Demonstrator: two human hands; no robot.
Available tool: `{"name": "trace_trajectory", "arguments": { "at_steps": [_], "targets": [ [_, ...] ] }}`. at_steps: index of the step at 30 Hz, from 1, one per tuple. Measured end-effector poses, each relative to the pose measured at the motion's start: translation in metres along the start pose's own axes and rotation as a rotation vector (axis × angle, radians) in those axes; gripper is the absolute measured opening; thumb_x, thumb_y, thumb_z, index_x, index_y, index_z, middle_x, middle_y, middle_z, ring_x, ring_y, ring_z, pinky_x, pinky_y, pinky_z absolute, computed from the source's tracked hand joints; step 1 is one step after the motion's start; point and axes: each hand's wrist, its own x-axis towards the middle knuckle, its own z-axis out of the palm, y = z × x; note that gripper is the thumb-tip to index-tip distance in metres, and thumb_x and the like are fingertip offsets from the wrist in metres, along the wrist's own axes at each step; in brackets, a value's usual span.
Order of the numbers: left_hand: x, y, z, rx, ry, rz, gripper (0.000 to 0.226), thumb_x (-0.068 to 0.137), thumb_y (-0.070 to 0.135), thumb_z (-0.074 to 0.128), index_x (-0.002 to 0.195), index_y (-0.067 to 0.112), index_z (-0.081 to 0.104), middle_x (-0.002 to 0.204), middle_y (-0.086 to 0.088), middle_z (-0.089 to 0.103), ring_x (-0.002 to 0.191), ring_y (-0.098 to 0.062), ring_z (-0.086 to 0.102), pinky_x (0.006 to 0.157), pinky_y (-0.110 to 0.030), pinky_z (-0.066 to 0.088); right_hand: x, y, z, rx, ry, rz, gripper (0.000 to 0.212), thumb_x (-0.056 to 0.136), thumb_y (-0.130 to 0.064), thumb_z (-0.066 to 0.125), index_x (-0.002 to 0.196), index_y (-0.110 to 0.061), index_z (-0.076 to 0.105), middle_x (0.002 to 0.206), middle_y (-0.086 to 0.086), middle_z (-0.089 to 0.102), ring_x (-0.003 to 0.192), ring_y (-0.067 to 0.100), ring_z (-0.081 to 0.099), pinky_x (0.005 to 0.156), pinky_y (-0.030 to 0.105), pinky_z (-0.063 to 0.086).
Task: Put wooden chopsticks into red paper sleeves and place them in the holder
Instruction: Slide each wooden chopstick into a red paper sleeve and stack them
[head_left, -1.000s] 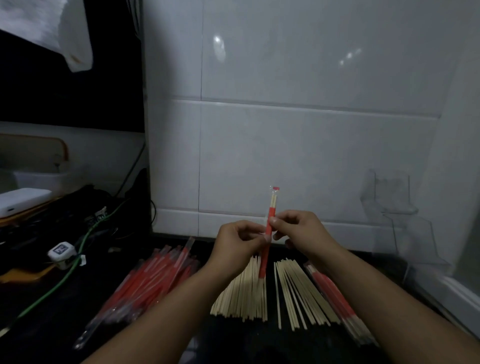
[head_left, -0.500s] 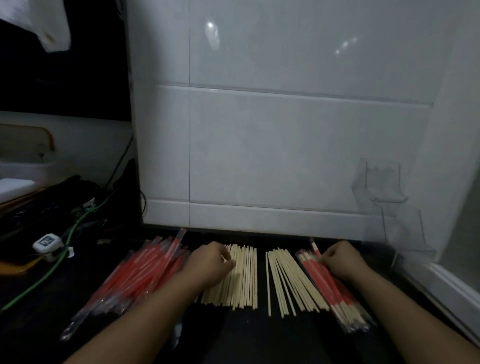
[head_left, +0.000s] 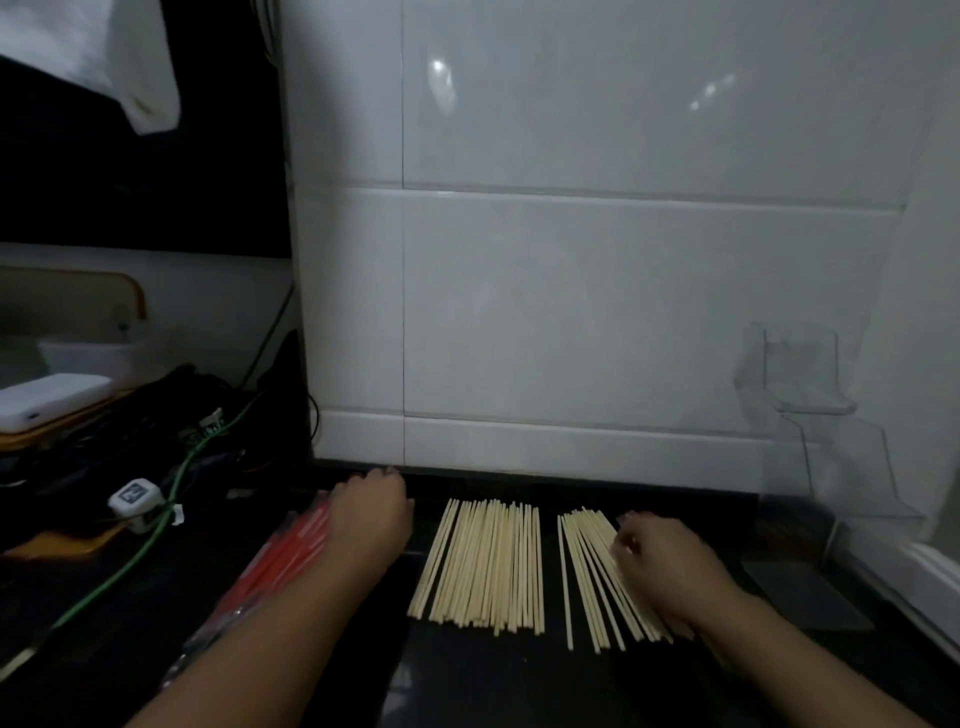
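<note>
The dark counter (head_left: 493, 680) bears two chopstick piles (head_left: 483, 564) and red sleeves (head_left: 283, 564).

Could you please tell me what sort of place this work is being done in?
Probably a kitchen or restaurant back counter: a white tiled wall behind a dark countertop, with loose chopsticks laid out.

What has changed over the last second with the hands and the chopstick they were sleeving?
The sleeved chopstick held up between both hands a second ago was put down on the right; it is hidden now. The left hand moved left onto the red sleeves. The right hand shifted from the sleeved pile to the right bundle of bare chopsticks. The middle bundle and clear holder stayed put.
</note>
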Motion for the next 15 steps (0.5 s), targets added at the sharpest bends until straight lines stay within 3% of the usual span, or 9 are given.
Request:
{"name": "trace_trajectory", "arguments": {
  "at_steps": [2,5,9,13,15],
  "targets": [
    [0.001,-0.012,0.009,0.055,-0.037,-0.064,0.046,0.092,0.051,0.052,0.128,0.024,0.058,0.121,-0.006,0.065,0.11,-0.025,0.061,0.09,-0.034,0.044,-0.007,-0.015,0.003,-0.082,-0.099,-0.074,0.03,0.095,-0.044,0.052,0.119,-0.027,0.06,0.111,-0.004,0.061,0.093,0.011,0.056,0.079,0.025,0.046],
    [0.0,-0.026,0.025,0.045,-0.037,-0.129,0.067,0.085,0.068,0.048,0.14,0.029,0.049,0.121,-0.008,0.065,0.11,-0.027,0.061,0.09,-0.037,0.045,-0.009,-0.027,0.009,-0.082,-0.187,-0.087,0.031,0.095,-0.045,0.052,0.116,-0.022,0.058,0.103,-0.002,0.061,0.09,0.014,0.058,0.072,0.027,0.045],
    [-0.001,-0.032,0.021,0.001,0.023,-0.144,0.052,0.084,0.067,0.05,0.113,0.026,0.065,0.107,-0.005,0.07,0.098,-0.025,0.066,0.083,-0.035,0.047,-0.004,-0.031,0.018,-0.08,-0.244,-0.066,0.032,0.095,-0.037,0.051,0.121,-0.019,0.055,0.119,0.003,0.061,0.105,0.02,0.06,0.088,0.032,0.05],
    [0.005,-0.03,0.003,-0.146,-0.022,-0.24,0.026,0.087,0.049,0.058,0.085,0.024,0.067,0.098,-0.002,0.072,0.094,-0.023,0.067,0.079,-0.031,0.044,0.003,-0.038,0.023,-0.071,-0.264,-0.047,0.015,0.093,-0.022,0.049,0.107,-0.017,0.053,0.113,0.004,0.062,0.1,0.019,0.06,0.075,0.027,0.047],
    [0.007,-0.031,-0.002,-0.223,-0.007,-0.277,0.021,0.083,0.044,0.064,0.079,0.024,0.069,0.09,-0.001,0.073,0.088,-0.024,0.067,0.079,-0.03,0.047,0.004,-0.041,0.026,-0.042,-0.252,-0.027,0.02,0.092,-0.02,0.049,0.111,-0.015,0.055,0.114,0.006,0.062,0.101,0.021,0.061,0.077,0.028,0.047]
  ]
}}
